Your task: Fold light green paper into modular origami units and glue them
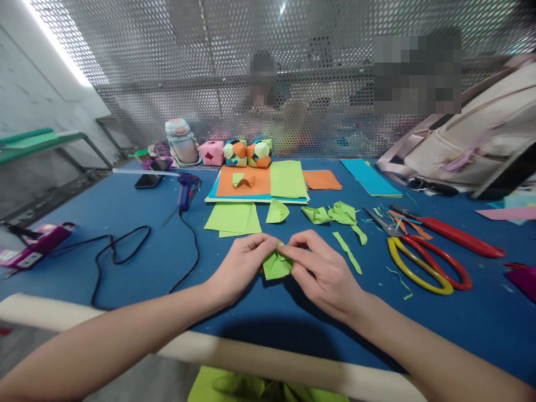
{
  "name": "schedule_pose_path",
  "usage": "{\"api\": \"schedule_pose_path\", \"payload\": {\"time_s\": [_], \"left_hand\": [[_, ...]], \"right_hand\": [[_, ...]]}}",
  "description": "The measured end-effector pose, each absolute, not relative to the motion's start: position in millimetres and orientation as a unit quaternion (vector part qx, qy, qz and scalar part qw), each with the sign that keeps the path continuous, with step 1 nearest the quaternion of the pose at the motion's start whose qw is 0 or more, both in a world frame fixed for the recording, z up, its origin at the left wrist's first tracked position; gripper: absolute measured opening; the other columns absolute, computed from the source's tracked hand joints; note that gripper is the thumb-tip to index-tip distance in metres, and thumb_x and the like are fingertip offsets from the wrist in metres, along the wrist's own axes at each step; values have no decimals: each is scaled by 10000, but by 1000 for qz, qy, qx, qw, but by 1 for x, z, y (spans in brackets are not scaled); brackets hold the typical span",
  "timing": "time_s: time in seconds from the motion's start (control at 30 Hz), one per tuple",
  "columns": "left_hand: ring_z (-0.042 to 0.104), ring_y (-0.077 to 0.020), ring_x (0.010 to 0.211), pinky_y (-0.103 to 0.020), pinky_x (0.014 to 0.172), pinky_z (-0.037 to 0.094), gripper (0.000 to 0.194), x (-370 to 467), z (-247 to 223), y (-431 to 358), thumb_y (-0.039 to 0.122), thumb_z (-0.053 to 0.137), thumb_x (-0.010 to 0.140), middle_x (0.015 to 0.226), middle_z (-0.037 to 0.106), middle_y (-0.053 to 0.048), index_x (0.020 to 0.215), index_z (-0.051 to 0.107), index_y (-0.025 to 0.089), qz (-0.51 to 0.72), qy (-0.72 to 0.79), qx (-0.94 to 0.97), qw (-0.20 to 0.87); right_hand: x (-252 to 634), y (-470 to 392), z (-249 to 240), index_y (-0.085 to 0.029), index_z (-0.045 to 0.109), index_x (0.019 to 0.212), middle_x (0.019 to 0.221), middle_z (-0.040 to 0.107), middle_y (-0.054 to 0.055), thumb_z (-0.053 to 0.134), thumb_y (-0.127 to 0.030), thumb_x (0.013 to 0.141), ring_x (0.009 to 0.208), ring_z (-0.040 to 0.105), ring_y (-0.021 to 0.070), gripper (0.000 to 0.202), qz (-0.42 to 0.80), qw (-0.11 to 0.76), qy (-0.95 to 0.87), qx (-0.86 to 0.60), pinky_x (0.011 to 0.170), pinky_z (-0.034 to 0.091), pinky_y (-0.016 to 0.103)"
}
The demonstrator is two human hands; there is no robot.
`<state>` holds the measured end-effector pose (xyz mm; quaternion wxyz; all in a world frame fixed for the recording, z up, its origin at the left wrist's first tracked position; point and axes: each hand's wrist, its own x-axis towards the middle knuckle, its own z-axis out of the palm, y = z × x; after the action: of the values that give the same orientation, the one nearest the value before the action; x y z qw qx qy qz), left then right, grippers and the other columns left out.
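Between both hands, just above the blue table, is a small folded piece of green paper (277, 268). My left hand (247, 259) pinches its left side, with the thumb on top. From the right, the fingers of my right hand (320, 265) press on its upper edge and side; some fingertips are hidden behind it. Just beyond the hands lie a folded green paper piece (277, 211), a stack of green paper squares (234, 218) and crumpled green folded pieces (341, 212). A thin green strip (347, 252) rests right of my right hand.
Scissors (419, 257) with red and yellow handles and red-handled pliers (456, 231) lie right. A blue glue gun (186, 190) with a trailing black cord (196, 245) is left. Folded paper balls (259, 153), a bottle (182, 142) and a backpack (481, 128) stand along the perforated screen (167, 72).
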<state>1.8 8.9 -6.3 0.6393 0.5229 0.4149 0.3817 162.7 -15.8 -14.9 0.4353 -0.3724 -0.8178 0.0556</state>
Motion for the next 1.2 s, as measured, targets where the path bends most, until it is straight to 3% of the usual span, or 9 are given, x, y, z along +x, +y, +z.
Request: {"api": "schedule_pose_path", "payload": {"time_s": [0.23,0.37,0.5,0.67,0.83,1.03,1.2], "left_hand": [[555,-143,750,-228,693,416,253,1,-4,10,348,533,808,787,649,-22,829,677,141,382,434,603,550],[576,-156,823,-227,756,424,255,0,0,9,328,496,835,850,672,-20,864,685,160,374,447,661,473],[577,-154,846,-224,762,423,232,0,3,8,299,487,838,888,665,-29,867,672,163,373,445,692,429],[505,-103,629,-207,576,396,240,1,4,6,296,574,758,811,613,-14,940,631,151,352,457,682,450],[470,-76,554,-180,511,369,292,3,2,5,228,628,685,657,535,45,955,543,155,346,458,640,512],[443,-72,532,-184,510,346,183,2,-2,10,215,588,716,592,483,66,878,521,162,362,466,628,507],[489,-101,624,-213,585,387,110,0,-5,14,228,563,744,699,569,15,813,600,151,355,463,684,438]], "right_hand": [[163,-15,-10,-193,624,958,888,579,52,442,-209,880,807,568,152,198,191,455,-761,-422,710,493,289],[163,-11,-11,-183,589,832,750,590,8,531,-297,846,667,549,125,128,259,435,-708,-492,616,471,244],[162,-9,-11,-182,582,713,647,564,-12,543,-282,830,603,521,119,159,261,414,-720,-492,573,433,237],[162,-9,-10,-186,579,682,639,568,-15,532,-253,830,598,525,119,170,247,423,-716,-498,563,419,232],[164,-8,-10,-187,584,684,650,582,-16,552,-226,814,609,535,120,139,244,425,-709,-507,572,422,229],[165,-7,-12,-184,599,705,655,579,-18,562,-221,817,611,526,115,123,251,423,-706,-509,566,412,226],[165,-9,-12,-185,619,790,716,579,-7,554,-263,835,647,541,116,111,275,433,-707,-488,596,436,226]]}}
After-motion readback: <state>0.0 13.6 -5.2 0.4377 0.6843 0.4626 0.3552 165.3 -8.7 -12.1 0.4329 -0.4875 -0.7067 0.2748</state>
